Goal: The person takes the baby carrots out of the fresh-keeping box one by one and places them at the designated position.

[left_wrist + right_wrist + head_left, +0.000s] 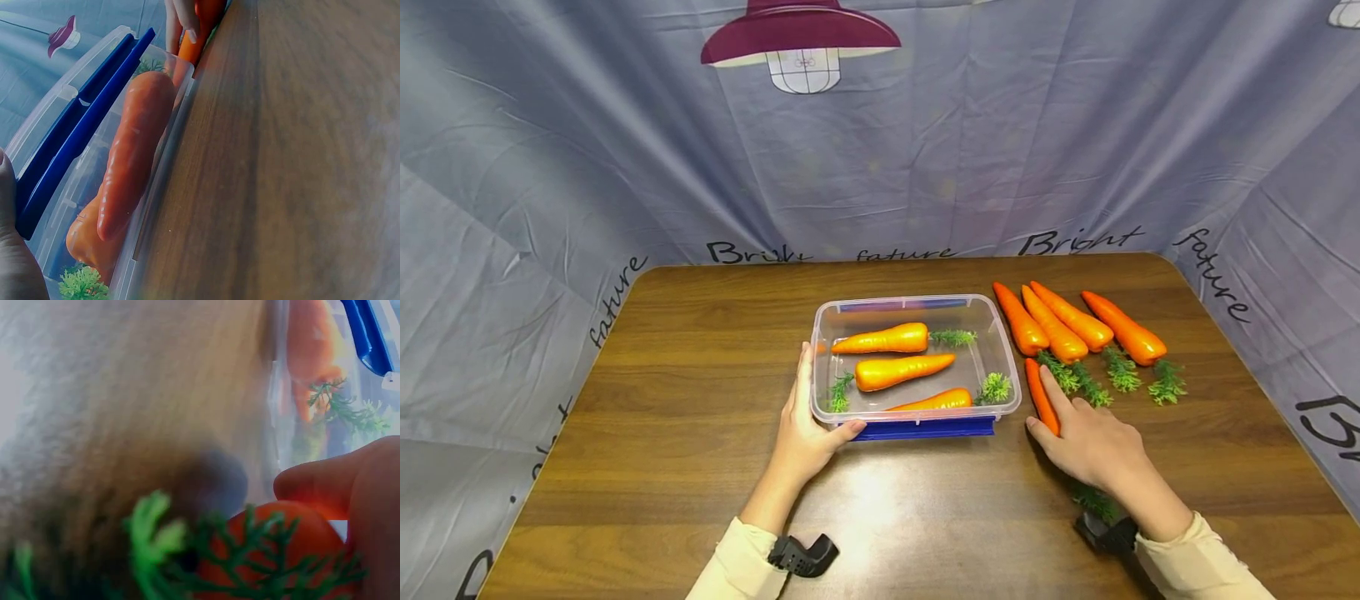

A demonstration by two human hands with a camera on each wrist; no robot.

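Observation:
A clear plastic food container (917, 415) with blue side clips stands lidless in the middle of the table. My left hand (801, 437) holds its left front corner, thumb at the front wall by the blue clip (925, 428), fingers along the left side. Inside lie three orange toy carrots with green tops, among them a middle carrot (898, 372). Right of the container, my right hand (1097, 442) grips another carrot (1042, 398) between thumb and fingers, its tip pointing away from me. The palm hides part of it; its green top (250, 550) shows in the right wrist view.
Several more carrots lie at the back right, the outermost carrot (1123, 327) a little apart from the others. The wooden table (700, 375) meets a grey printed curtain (925, 167) at the back and sides.

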